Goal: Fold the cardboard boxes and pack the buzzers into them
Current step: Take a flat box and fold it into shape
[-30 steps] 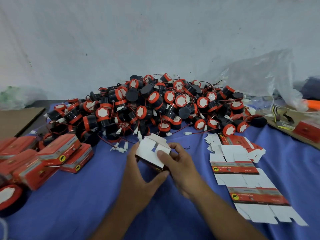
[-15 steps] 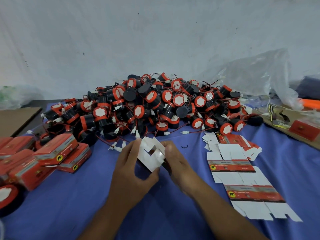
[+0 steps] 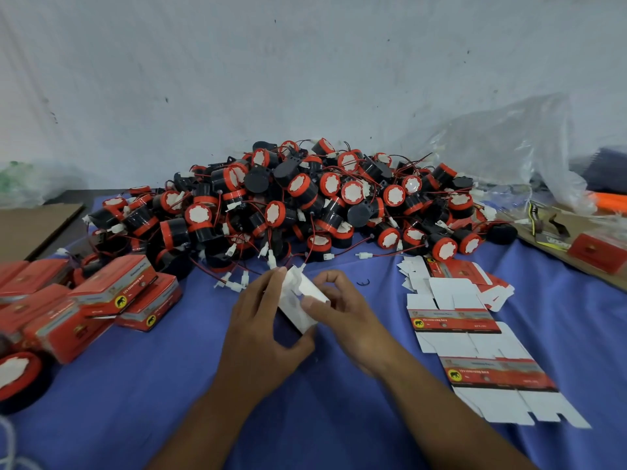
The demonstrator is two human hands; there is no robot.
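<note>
Both hands hold a small cardboard box [image 3: 303,301] with its white inside flaps showing, just above the blue cloth. My left hand [image 3: 263,330] grips it from the left, thumb under its near end. My right hand [image 3: 342,313] pinches its flaps from the right. A big heap of black-and-red buzzers [image 3: 305,205] with red wires lies behind the hands. Flat unfolded boxes [image 3: 475,337] lie in a row to the right. Folded red boxes [image 3: 112,293] are stacked at the left.
The blue cloth [image 3: 135,401] covers the table. A lone buzzer [image 3: 17,374] sits at the left edge. A clear plastic bag [image 3: 509,147] and a cardboard sheet [image 3: 583,245] with small items lie at the right; another cardboard sheet [image 3: 30,225] lies at the far left.
The box has been turned between the hands and its flaps have been pushed inward. Both hands shifted slightly toward the heap.
</note>
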